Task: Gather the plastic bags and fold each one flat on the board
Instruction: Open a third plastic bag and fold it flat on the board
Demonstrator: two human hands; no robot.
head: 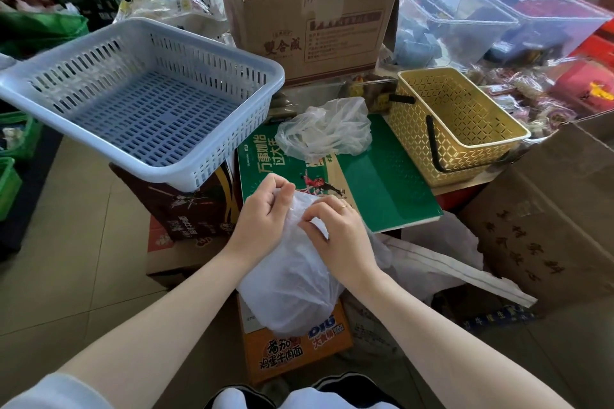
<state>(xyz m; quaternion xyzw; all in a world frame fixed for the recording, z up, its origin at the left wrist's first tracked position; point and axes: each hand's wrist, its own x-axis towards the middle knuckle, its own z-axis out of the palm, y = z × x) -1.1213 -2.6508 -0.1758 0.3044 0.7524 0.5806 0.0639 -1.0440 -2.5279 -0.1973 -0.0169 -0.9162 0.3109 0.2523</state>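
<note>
Both hands, left [262, 209] and right [335, 226], grip a white bag [289, 282] at the green board's [392, 189] 7 o'clock edge. A crumpled bag [325, 129] lies at its 12; shop boxes [309, 13] and baskets [139, 100] surround this surface.

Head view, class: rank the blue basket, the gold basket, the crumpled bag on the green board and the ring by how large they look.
1. blue basket
2. gold basket, though it sits farther back
3. crumpled bag
4. ring

left hand [265, 206] + right hand [332, 226]: pinch white plastic bag [289, 282] top | crumpled clear bag [327, 131]: on green board [392, 186], beside gold basket [455, 126]
</note>
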